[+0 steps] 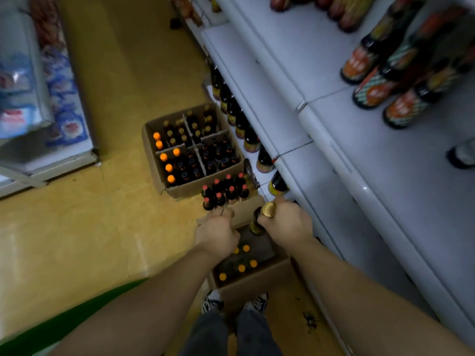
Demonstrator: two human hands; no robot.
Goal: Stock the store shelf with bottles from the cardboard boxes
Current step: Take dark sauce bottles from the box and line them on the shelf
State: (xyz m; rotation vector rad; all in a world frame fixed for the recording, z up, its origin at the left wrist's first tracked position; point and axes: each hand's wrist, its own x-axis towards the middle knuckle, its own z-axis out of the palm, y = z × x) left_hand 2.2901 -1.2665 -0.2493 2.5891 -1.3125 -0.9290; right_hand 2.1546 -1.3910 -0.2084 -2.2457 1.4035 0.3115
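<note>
Gold-capped bottle [267, 209]: 5 o'clock of frame centre, above cardboard box [253, 282]. Right hand [288, 224] clenched round its neck. Left hand [218, 232] curled; contents hidden, cannot tell.

Risk: neck-only hold, so the base may swing into store shelf [321, 155] at 2 o'clock.

Dark body, yellowish label.

Dark bottle [258, 222] with gold cap, tilted, gripped by right hand [285, 222] above near box [252, 283]. Orange caps upright in that open box. Far box [154, 160], split into 4 cells, packed with dark bottles. Red-capped cluster [226, 191] between the 2 boxes. White shelf [334, 176] alongside.
</note>
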